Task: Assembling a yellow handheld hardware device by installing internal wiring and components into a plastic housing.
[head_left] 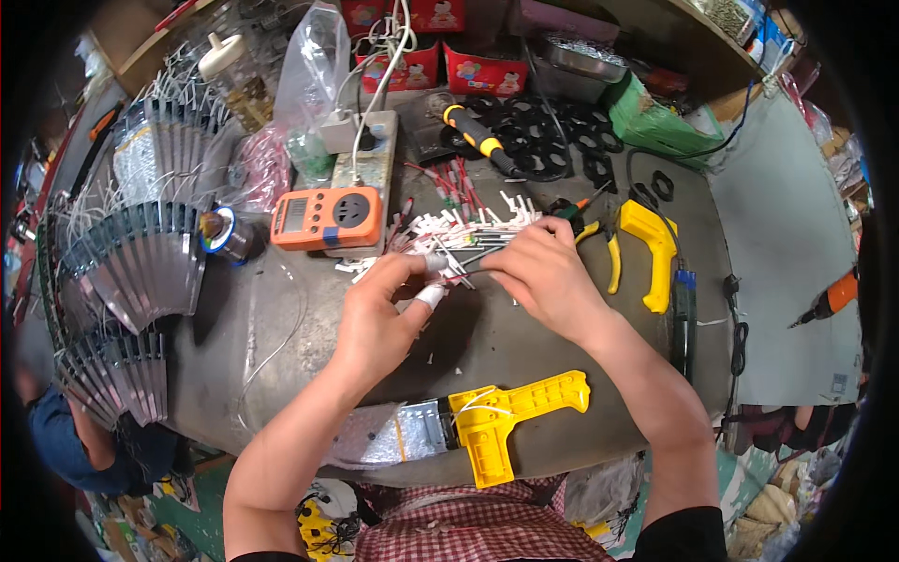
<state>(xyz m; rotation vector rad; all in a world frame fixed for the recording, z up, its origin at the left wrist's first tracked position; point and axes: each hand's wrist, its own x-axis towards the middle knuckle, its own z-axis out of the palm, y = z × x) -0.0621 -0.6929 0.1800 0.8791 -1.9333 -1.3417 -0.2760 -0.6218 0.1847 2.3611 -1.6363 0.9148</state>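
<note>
Over the middle of the bench, my left hand [382, 314] pinches one end of a thin dark wire [465, 274] with a reddish part, between a thumb and finger wrapped in white coverings. My right hand [552, 279] closes its thumb and forefinger on the other end. Just beyond my fingers lies a loose pile of white-tipped leads [459, 228], some with red wires [457, 183]. Nearer my body rests a yellow plastic gun-shaped housing half [487, 433], its inside facing up. It joins a metal piece in clear bubble wrap [375, 440], with a white wire across it.
An orange meter [328, 218] stands left of the pile, beside a power strip [375, 155]. Fanned dark-edged strips [140, 253] and a solder spool [225, 234] lie farther left. Rightward are yellow-handled pliers [613, 262], another yellow housing [655, 244], and black rings [534, 131] behind.
</note>
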